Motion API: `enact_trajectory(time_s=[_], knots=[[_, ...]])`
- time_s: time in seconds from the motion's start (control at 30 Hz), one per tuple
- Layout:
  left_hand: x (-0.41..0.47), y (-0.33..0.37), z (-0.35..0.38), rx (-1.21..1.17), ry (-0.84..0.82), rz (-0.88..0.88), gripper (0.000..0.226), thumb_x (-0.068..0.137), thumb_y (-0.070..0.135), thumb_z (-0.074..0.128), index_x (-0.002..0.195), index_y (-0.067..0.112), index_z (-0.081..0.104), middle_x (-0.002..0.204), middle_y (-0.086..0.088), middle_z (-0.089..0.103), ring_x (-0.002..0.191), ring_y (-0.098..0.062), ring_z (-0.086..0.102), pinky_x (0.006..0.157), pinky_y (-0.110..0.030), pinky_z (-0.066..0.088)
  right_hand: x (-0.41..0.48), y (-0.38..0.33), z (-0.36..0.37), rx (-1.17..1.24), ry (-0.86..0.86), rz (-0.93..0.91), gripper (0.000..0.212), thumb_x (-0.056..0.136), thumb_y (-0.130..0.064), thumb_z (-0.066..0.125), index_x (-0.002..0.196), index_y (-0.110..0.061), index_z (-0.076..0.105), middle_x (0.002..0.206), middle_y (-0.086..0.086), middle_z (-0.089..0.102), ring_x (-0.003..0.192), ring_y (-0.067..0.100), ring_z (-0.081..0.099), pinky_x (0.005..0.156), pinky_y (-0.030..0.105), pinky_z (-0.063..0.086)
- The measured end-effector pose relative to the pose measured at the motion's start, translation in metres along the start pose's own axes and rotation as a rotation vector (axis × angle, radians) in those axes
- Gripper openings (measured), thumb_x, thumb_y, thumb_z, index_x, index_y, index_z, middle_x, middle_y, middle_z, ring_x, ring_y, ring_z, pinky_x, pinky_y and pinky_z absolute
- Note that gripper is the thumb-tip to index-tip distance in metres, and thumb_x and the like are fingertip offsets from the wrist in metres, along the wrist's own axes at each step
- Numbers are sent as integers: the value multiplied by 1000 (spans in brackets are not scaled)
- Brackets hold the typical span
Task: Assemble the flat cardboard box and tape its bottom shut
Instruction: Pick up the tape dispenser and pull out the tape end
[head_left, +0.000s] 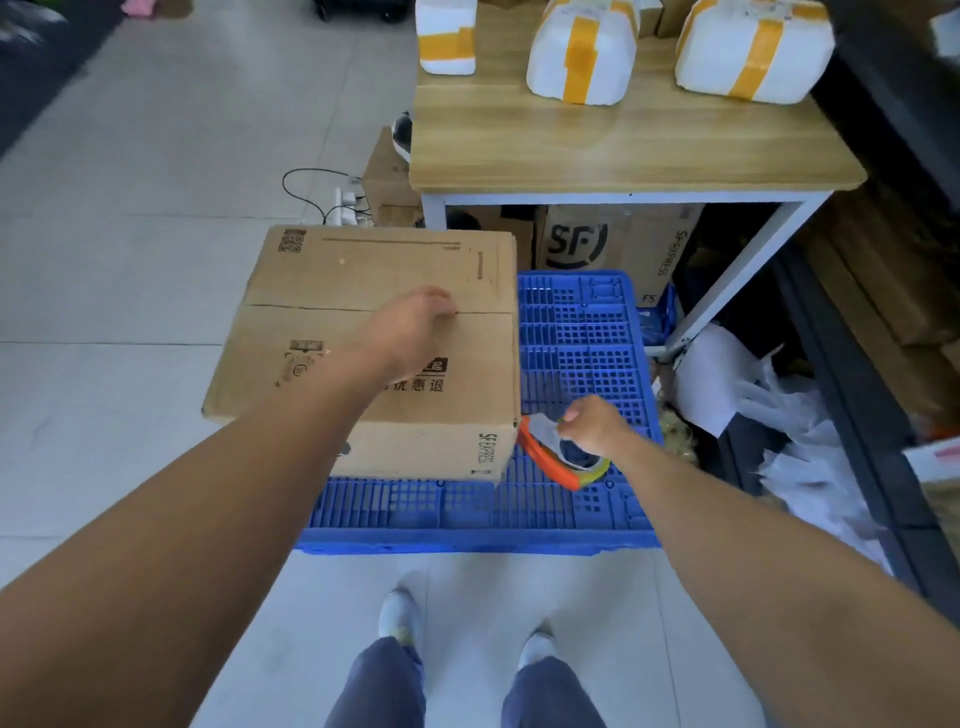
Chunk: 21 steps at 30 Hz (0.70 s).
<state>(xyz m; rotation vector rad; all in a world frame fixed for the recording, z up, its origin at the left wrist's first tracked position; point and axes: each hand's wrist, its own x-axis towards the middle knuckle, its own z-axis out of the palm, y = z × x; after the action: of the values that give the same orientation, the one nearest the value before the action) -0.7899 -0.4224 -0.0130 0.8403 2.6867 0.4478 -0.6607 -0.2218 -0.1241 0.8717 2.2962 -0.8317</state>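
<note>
The cardboard box (363, 270) sits flaps-closed on a blue pallet (582, 332), the left hand (410, 327) resting loose on its seam. Just right of it, the right hand (592, 426) grips a tape dispenser (556, 460). Upper right, foam parcels (582, 57) top a table (623, 150).

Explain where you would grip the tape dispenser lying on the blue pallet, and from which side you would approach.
I would grip the tape dispenser by its far end, beside the grey plate, coming from above and the right, as the right hand does. The cardboard box stands close on its left, blocking that side, and the tape roll fills the near end.
</note>
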Motion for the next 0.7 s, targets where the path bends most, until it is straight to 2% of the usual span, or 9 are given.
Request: enact_trajectory(time_s=[0.07, 0.23, 0.33, 0.43, 0.5, 0.57, 0.63, 0.67, 0.7], knots=[[0, -1, 5, -27, 63, -19, 46, 87, -3, 46, 128, 13, 57, 140, 1, 47, 123, -23, 49, 103, -32, 37, 13, 12, 19, -99, -70, -5, 43, 87, -30, 63, 119, -2, 59, 112, 18, 66, 93, 29, 62, 79, 38, 51], [2, -1, 18, -38, 159, -15, 45, 83, -5, 45, 123, 12, 58, 131, -2, 52, 118, -26, 51, 98, -34, 41, 45, 29, 51, -263, -93, 0, 57, 77, -39, 72, 125, -13, 53, 108, 6, 66, 98, 23, 64, 84, 32, 53], [4, -3, 24, -14, 204, -11, 46, 82, -5, 44, 122, 14, 56, 129, -3, 51, 115, -27, 49, 96, -37, 41, 64, 32, 68, -319, -119, 41, 58, 79, -44, 71, 122, -9, 53, 97, 5, 62, 91, 21, 64, 73, 28, 51], [5, -3, 27, 4, 224, -7, 43, 84, -4, 43, 122, 14, 55, 127, -4, 51, 114, -27, 49, 95, -38, 41, 71, 39, 79, -367, -96, 84, 45, 83, -34, 70, 116, -8, 51, 94, 3, 58, 83, 19, 57, 71, 27, 47], [4, -2, 28, 10, 236, -8, 42, 86, -4, 42, 121, 13, 55, 127, -5, 50, 114, -27, 48, 96, -38, 40, 76, 43, 83, -352, -13, 64, 24, 89, -25, 61, 101, -9, 47, 87, 2, 50, 77, 17, 51, 63, 24, 41], [3, -1, 28, 11, 238, -11, 42, 85, -6, 40, 120, 12, 54, 128, -6, 50, 113, -28, 48, 97, -40, 40, 91, 46, 86, -130, -37, 43, 9, 96, -19, 47, 102, -14, 41, 88, 5, 51, 72, 15, 52, 54, 23, 39], [3, 2, 27, -1, 230, -18, 42, 84, -9, 40, 119, 11, 54, 128, -7, 49, 114, -29, 47, 98, -43, 39, 134, 71, 88, 212, -9, -166, 28, 100, -20, 39, 126, -12, 41, 128, 14, 53, 95, 17, 64, 77, 27, 53], [2, 3, 26, -6, 220, -26, 42, 84, -10, 40, 119, 10, 54, 128, -8, 49, 114, -30, 47, 98, -43, 39, 139, 78, 79, 285, 38, -216, 39, 97, -31, 48, 131, -12, 44, 139, 20, 48, 109, 21, 62, 92, 32, 51], [2, 5, 24, -7, 206, -38, 43, 84, -11, 40, 119, 9, 54, 128, -9, 49, 115, -30, 46, 99, -43, 38, 121, 80, 60, 358, 2, -209, 51, 91, -42, 57, 132, -13, 49, 135, 21, 51, 114, 24, 58, 97, 35, 48]])
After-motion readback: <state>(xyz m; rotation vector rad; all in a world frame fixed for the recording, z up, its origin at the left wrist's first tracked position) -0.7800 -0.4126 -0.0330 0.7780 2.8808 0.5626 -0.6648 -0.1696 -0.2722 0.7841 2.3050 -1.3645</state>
